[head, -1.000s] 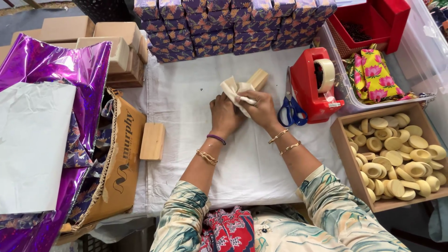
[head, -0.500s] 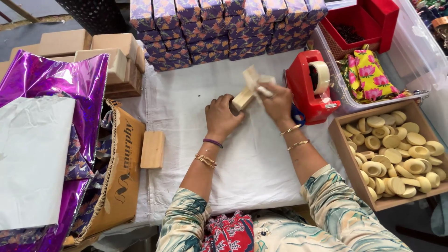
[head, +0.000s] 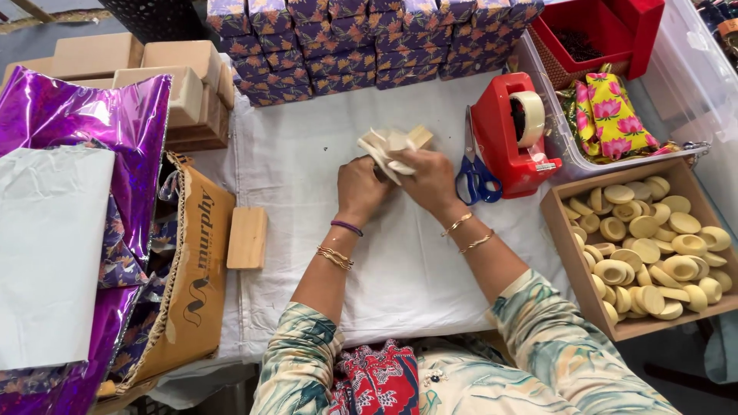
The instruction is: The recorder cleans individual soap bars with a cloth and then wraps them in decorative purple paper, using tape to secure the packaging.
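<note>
Both hands are closed on one small wooden block (head: 419, 137) half-wrapped in cream paper (head: 380, 146), mid-table on the white cloth (head: 307, 169): left hand (head: 360, 187) grips from the left, right hand (head: 430, 179) pinches the paper. Red tape dispenser (head: 511, 134) and blue scissors (head: 473, 173) sit just right; tray of round discs (head: 653, 246) is further right.

Small tan block (head: 419, 136): mostly hidden under cream wrapping paper (head: 382, 146) and fingers. Purple foil sheet (head: 73, 115): cropped at left edge. Patterned boxes (head: 369, 38): cropped at top.
</note>
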